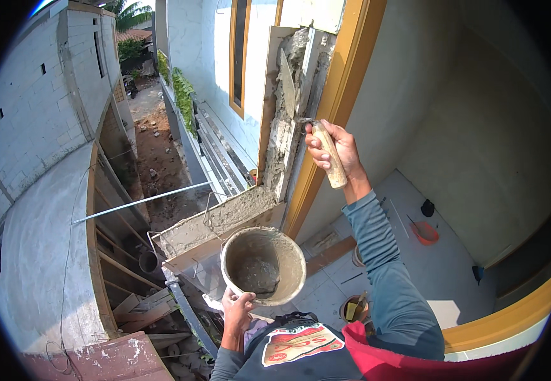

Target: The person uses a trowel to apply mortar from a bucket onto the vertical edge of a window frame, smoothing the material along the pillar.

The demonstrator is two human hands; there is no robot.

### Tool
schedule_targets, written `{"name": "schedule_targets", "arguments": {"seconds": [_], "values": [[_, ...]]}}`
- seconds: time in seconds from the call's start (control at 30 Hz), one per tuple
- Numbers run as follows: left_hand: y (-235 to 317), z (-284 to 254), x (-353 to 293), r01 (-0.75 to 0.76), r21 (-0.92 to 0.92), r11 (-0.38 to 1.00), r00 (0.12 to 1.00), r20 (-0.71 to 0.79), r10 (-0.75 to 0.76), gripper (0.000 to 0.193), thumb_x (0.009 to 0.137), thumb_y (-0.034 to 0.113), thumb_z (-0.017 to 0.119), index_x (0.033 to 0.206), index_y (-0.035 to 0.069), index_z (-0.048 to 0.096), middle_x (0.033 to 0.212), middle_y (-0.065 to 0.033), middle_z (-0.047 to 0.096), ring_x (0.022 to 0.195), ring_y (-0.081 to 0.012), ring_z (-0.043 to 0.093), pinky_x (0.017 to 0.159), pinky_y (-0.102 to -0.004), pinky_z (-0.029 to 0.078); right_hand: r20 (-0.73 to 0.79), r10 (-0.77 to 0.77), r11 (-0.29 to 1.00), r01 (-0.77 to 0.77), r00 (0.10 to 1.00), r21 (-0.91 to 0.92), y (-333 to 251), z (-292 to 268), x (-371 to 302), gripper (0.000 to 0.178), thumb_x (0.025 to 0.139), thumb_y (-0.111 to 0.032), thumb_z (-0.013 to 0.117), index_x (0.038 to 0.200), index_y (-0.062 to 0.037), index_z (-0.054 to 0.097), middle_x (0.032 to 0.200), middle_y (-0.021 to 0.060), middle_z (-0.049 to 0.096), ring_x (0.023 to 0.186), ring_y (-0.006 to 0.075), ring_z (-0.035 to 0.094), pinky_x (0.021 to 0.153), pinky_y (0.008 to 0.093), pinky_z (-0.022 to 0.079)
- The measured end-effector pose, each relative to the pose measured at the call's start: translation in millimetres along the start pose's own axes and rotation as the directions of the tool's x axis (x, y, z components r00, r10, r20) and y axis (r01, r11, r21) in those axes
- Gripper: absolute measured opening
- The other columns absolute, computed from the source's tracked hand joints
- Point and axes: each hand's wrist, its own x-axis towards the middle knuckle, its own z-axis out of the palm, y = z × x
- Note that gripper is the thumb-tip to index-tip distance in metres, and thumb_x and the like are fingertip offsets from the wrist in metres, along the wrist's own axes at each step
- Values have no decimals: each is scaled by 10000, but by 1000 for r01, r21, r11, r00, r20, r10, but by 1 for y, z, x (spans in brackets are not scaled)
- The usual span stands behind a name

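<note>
My right hand (337,151) is closed around the wooden handle of a pointed trowel (287,89). The blade lies over rough grey mortar (281,140) in an upright channel between a board (266,108) and the yellow-brown door or window frame (334,95). Down at the front, my left hand (237,312) grips the near left rim of a mortar-stained bucket (293,267), tilted so its inside shows. Wet grey mortar (255,277) sits at the bottom of the bucket. Beyond the bucket, a mortar-topped ledge (225,214) meets the foot of the channel.
Bent metal wire (209,213) sticks up from the ledge. A thin pipe (142,202) crosses a deep gap at left, beside a grey block wall (40,95). To the right, a tiled floor (409,267) holds an orange-red basin (424,233) and a small bucket (353,308).
</note>
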Motion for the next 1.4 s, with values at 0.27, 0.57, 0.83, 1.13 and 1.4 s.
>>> {"name": "schedule_targets", "arguments": {"seconds": [0.27,0.57,0.83,1.13,1.4], "values": [[-9,9,24,46,29,999,999,26,-47,451,737,-60,649,1172,36,574,884,-41,633,638,-92,532,538,-239,467,-112,71,932,-106,991,-347,16,17,-74,352,1010,-294,529,1081,47,572,812,84,613,560,101,579,459,230,478],[-8,22,28,48,113,992,997,58,-55,441,755,-39,645,1183,41,580,914,-43,654,689,-88,573,573,-240,483,-236,355,-433,-64,905,-899,117,-20,-191,234,805,-133,613,979,14,558,763,245,655,746,439,664,656,527,510],[-7,29,28,53,162,985,996,63,-64,479,763,-84,598,1229,10,538,996,-104,668,727,-169,677,582,-264,594,-190,61,9,-191,980,-982,89,-17,-200,339,874,-231,678,1108,10,636,943,253,693,862,428,676,747,465,537],[-20,22,31,92,126,988,991,80,-102,494,745,-78,605,1227,16,551,1017,-87,655,812,-183,665,643,-309,611,-137,-304,72,-121,943,-990,-94,110,-99,269,941,-181,621,1073,53,621,725,87,626,601,146,596,584,311,497],[-30,33,39,169,139,976,971,144,-189,456,727,-35,663,1170,40,579,926,-61,670,736,-132,629,584,-270,524,-488,-336,-635,-576,806,-514,-192,253,47,504,1019,-449,527,1353,-75,572,1043,101,692,774,184,628,758,339,549]]}}
